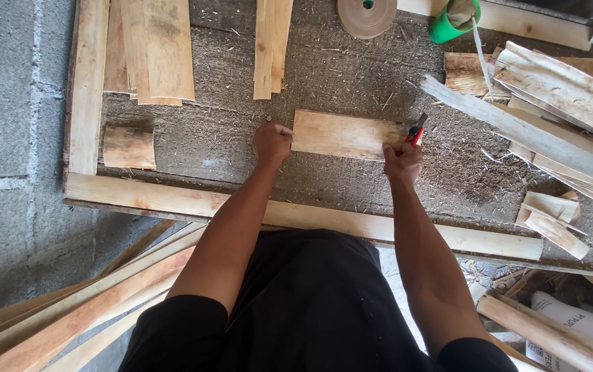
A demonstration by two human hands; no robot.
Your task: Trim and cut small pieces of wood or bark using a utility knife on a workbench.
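Observation:
A flat, pale wooden strip (344, 135) lies on the grey work board (227, 138) in the middle of the view. My left hand (272, 143) presses its closed fingers against the strip's left end. My right hand (402, 162) sits at the strip's right end and grips a red-handled utility knife (416, 129), whose blade end points up and away past the strip's right edge. Both forearms reach in from the bottom over my dark clothing.
Wooden slats (150, 48) and a small offcut (129, 147) lie at the left, another slat (271, 41) at the top. A tape roll (366, 15) and green cup (452, 25) sit at the back. Loose strips (558, 110) pile at the right. A frame rail (193, 204) runs along the near edge.

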